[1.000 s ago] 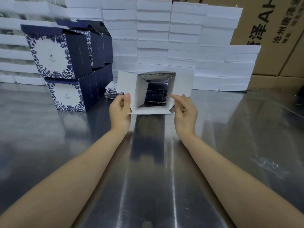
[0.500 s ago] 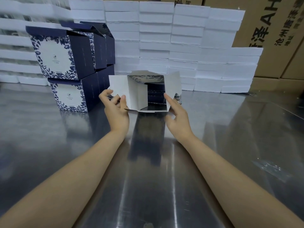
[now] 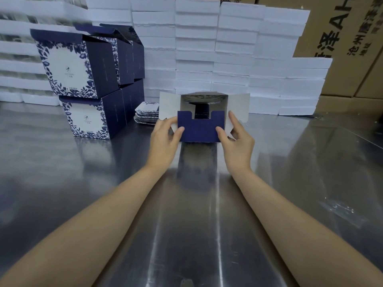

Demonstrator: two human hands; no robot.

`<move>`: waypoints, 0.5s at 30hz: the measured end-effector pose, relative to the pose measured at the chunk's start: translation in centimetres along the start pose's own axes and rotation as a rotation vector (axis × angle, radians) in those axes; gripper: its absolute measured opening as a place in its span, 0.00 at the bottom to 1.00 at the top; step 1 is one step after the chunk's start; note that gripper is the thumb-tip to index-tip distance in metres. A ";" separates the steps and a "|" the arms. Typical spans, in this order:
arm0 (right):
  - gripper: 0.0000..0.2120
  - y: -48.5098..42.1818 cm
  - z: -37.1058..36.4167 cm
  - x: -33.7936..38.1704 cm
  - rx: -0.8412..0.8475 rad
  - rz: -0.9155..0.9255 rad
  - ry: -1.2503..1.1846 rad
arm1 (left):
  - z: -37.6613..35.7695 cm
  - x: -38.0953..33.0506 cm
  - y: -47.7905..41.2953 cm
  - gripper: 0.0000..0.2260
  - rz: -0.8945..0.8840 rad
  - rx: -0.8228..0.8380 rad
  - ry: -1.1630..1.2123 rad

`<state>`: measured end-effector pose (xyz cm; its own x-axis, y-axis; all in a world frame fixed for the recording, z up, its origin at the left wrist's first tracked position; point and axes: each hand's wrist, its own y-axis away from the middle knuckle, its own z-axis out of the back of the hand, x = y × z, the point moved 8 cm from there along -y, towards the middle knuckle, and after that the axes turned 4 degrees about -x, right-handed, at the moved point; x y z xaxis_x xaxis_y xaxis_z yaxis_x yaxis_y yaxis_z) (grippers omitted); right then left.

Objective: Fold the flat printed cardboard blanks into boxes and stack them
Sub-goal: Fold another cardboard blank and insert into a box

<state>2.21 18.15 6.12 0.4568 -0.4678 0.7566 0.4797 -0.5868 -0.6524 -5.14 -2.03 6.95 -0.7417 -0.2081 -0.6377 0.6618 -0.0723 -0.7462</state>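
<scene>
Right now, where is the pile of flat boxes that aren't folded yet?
In the head view, the pile of flat blanks lies on the steel table, left of centre, between the stacked blue boxes and the half-folded box.

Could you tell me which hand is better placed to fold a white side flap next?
Probably the right hand: its index finger lies along the right white flap, while the left hand pinches the box.

A shiny steel table [image 3: 83, 172] carries navy-and-white folded boxes [image 3: 87, 119] stacked two high at left rear, a low pile of flat blanks [image 3: 145, 114] just beside them, white foam blocks [image 3: 228, 59] along the back, and a clear plastic scrap [image 3: 339, 208] at right
</scene>
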 end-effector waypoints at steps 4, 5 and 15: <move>0.27 0.3 -1.0 0.3 0.103 0.045 0.046 | 0.8 1.0 -0.2 0.16 0.075 -0.084 0.033; 0.28 0.3 -1.1 0.4 0.118 0.054 0.066 | 1.1 1.2 -0.3 0.17 0.088 -0.112 0.021; 0.31 0.5 -1.5 0.6 0.154 0.118 0.239 | 1.0 1.3 -0.3 0.29 0.052 -0.119 0.003</move>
<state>1.58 16.56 6.36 0.3353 -0.6798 0.6522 0.5506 -0.4204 -0.7212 -6.23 -3.24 6.52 -0.7073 -0.2060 -0.6762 0.6817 0.0542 -0.7296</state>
